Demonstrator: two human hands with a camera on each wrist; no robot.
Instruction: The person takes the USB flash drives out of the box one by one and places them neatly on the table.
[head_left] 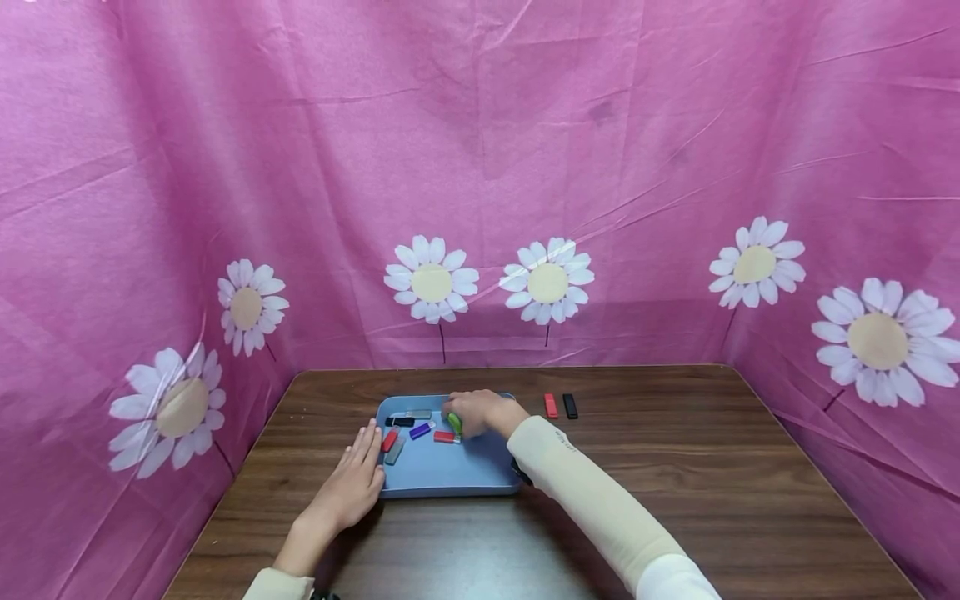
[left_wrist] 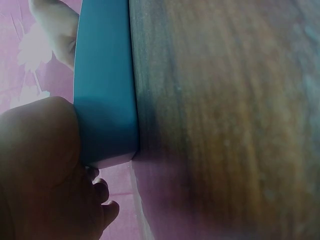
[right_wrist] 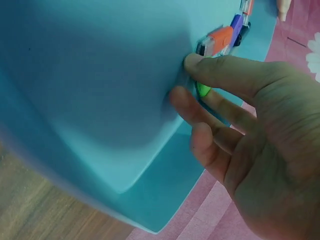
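Note:
A light blue tray [head_left: 450, 491] lies on the table with several small USB sticks in it. My left hand [head_left: 352, 482] lies with fingers extended along the tray's left rim, touching it; in the left wrist view it is beside the tray's outer wall [left_wrist: 105, 75]. My right hand [head_left: 480, 412] reaches into the back right of the tray and pinches a green USB stick [right_wrist: 203, 90], largely hidden by the fingers. Close to it lies a red USB stick [head_left: 444, 437] with a clear end. Farther left are a purple one [head_left: 421, 431], a black one [head_left: 401, 422] and another red one [head_left: 389, 441].
Two grey sticks lie in the tray, one at the back [head_left: 420, 414] and one at the left [head_left: 394, 452]. Right of the tray, a red stick [head_left: 551, 406] and a black stick [head_left: 571, 406] lie on the wooden table [head_left: 675, 467]. A pink flowered curtain [head_left: 480, 167] surrounds the table.

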